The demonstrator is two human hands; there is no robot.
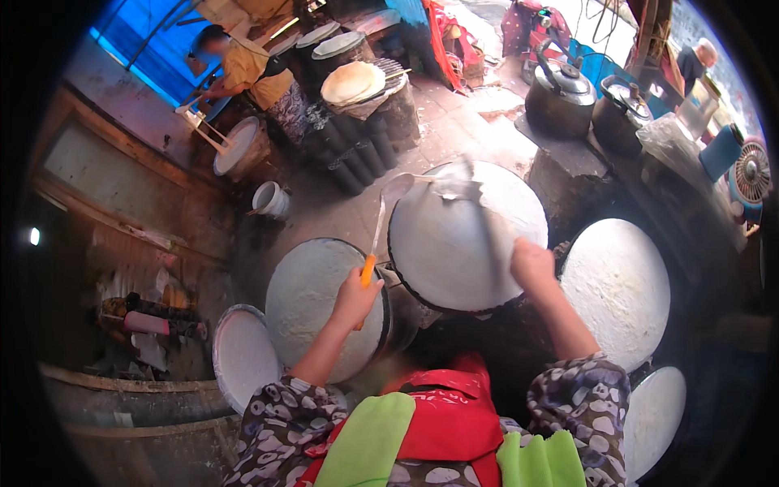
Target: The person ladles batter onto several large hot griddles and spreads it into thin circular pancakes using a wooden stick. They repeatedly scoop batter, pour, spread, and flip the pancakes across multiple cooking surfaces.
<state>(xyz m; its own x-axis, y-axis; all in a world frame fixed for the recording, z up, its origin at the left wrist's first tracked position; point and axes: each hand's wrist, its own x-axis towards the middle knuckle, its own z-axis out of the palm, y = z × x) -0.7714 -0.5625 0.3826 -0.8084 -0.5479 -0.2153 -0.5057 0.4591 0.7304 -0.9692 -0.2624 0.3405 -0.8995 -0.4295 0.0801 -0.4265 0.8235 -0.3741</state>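
Observation:
My left hand (356, 298) grips the orange handle of a metal ladle (397, 186), whose bowl is at the left rim of the middle round griddle (447, 243). My right hand (533, 268) is closed at that griddle's right side on a long flat tool (496, 243), blurred by motion. A pale, wet-looking mass (456, 182) is near the far rim; its exact form is blurred. Whitish batter coats the griddle's right and far part, while its left and near part looks smoother and greyer. White-coated griddles stand to the left (316, 304) and right (616, 292).
A pale round lid or pan (245, 356) leans at left. Two kettles (561, 91) stand back right, near a fan (751, 170). Behind are a white bucket (271, 199), dark cylindrical briquettes (353, 152) and stacked flatbreads (353, 82). A person (249, 70) works at another round pan (238, 146).

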